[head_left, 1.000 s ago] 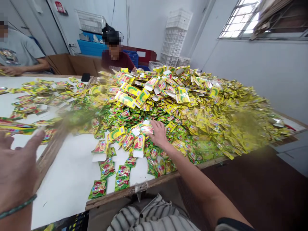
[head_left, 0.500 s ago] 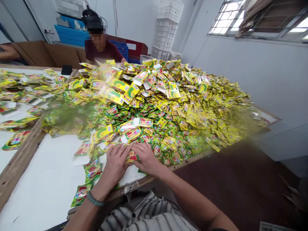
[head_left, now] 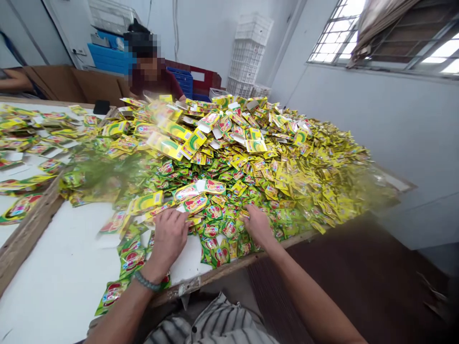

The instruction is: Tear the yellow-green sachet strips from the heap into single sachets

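Note:
My left hand (head_left: pixel 171 234) is closed, fingers curled down, around a small yellow carton (head_left: pixel 194 221) that mostly hides under it. To its right, my right hand (head_left: pixel 258 226) reaches into the near side of a heap of green and yellow sachets (head_left: pixel 229 229). Its thumb and fingers are pinched on a sachet (head_left: pixel 244 214), of which only a little shows. Just beyond my left hand lie printed cartons with white flaps, one a yellow-and-red carton (head_left: pixel 195 204). Loose green sachets (head_left: pixel 132 260) lie beside my left forearm on the white tabletop (head_left: pixel 71 253).
More cartons (head_left: pixel 193 143) are piled on top of the heap. A wooden strip (head_left: pixel 32 229) divides the table at left, and a wooden edge (head_left: pixel 215 274) runs along the front. Across the table sits a person (head_left: pixel 154 81). White crates (head_left: pixel 247 57) stand stacked behind.
Both hands were together on a carton. My right hand has let go and moved right to the sachets, while my left stays near the same place. Several sachets now lie near the front edge.

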A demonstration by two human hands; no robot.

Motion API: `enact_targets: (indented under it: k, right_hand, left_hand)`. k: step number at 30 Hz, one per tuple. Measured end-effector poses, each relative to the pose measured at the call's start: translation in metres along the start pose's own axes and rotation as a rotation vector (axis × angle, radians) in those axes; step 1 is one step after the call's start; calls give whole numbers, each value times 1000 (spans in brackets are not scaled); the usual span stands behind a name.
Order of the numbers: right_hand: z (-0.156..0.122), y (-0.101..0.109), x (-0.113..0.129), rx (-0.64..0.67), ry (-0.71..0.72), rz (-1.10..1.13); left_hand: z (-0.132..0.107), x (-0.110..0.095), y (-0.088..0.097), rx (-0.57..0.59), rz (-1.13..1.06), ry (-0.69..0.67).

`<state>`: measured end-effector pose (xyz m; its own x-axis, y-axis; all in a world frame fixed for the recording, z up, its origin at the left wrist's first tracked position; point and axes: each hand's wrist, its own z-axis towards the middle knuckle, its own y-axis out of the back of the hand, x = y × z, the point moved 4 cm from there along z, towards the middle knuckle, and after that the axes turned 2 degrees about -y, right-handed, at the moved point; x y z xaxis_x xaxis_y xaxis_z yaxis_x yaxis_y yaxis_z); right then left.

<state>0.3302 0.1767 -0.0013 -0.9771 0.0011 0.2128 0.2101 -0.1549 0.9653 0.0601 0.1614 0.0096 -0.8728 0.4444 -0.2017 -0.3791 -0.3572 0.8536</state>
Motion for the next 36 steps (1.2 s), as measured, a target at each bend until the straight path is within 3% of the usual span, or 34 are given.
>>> enact_targets:
  k: [6,12,15,20,23,27,29,32,34,36]
  right_hand:
    - [7,0,32,-131,165,298]
    - [34,-5,46,125,143,423]
    - [54,-7,59,227,250,290]
    - [75,-22,84,400,413,51]
    - [69,-30,91,410,467,42]
    - [50,-31,84,376,475,40]
    - [42,-23,76,282,401,174]
    - [32,-9,70,135,202,642]
    - [24,-7,75,114,124,949]
    - [17,-10,86,133,115,1114]
  left_hand:
    - [-1,-7,-6,231,108,-94]
    - [-12,6,-15,321,62,-138]
    - [-9,15,-11,260,-56,-21]
    - [-3,24,-2,250,-339,353]
    - [-12,23,-7,245,-613,485]
    - [-35,21,-18,225,-942,631]
    - [-44,20,-22,214,-1045,692]
    - [-51,18,-24,195,-1112,749]
    - [-52,15,-26,198,-1169,764]
    - [-53,11,-26,190,-1274,787]
